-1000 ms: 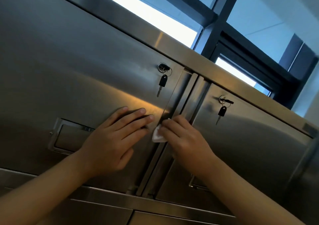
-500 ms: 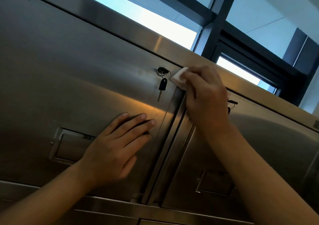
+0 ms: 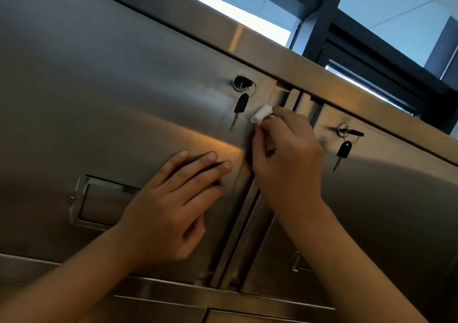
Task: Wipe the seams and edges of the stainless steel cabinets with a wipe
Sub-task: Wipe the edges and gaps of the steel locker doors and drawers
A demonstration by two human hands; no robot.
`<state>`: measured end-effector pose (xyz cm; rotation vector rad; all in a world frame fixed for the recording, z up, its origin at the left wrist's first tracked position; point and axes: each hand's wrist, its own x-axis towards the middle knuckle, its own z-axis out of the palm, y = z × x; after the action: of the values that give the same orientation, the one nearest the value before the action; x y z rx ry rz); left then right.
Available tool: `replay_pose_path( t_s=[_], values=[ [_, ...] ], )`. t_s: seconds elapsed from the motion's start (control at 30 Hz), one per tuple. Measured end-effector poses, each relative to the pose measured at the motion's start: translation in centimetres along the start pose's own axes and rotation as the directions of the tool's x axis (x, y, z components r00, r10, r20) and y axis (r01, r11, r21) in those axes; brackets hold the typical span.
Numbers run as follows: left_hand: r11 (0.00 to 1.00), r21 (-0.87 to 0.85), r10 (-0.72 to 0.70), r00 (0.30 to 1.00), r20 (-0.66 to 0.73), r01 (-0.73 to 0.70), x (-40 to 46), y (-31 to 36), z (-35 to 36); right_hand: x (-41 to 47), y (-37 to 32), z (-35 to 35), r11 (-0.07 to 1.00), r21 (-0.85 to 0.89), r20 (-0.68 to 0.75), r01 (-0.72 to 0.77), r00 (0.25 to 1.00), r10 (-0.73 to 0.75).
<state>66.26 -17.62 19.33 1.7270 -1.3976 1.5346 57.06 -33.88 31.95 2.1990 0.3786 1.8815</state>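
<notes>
Two stainless steel cabinet doors meet at a vertical seam (image 3: 249,213) in the middle of the view. My right hand (image 3: 287,156) pinches a small folded white wipe (image 3: 261,115) against the right edge of the left door (image 3: 104,104), just below and right of its lock. My left hand (image 3: 171,211) lies flat on the left door, fingers spread, close to the seam. The lower part of the seam shows between my two forearms.
A black key (image 3: 241,107) hangs from the left door's lock, close to the wipe. A second key (image 3: 344,150) hangs on the right door (image 3: 396,211). A recessed handle (image 3: 99,201) sits left of my left hand. Dark window frames (image 3: 322,15) rise behind the cabinet top.
My right hand with the wipe went from mid-seam up to the top of the seam, then came back down a little. My left hand stayed flat on the left door.
</notes>
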Motion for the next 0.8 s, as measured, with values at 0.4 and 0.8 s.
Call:
replay_pose_path(
  t_s=[0.4,0.8],
  values=[
    [1.0,0.007,-0.004,1.0,-0.009,0.004,0.0,0.0,0.0,-7.0,-3.4,-0.3,0.998,-0.054,0.243,0.028,0.97,-0.014],
    [1.0,-0.012,0.013,1.0,0.017,-0.013,-0.1,0.0,-0.1,-10.3,-3.8,-1.3,0.996,0.072,0.378,0.048,0.923,-0.072]
  ],
)
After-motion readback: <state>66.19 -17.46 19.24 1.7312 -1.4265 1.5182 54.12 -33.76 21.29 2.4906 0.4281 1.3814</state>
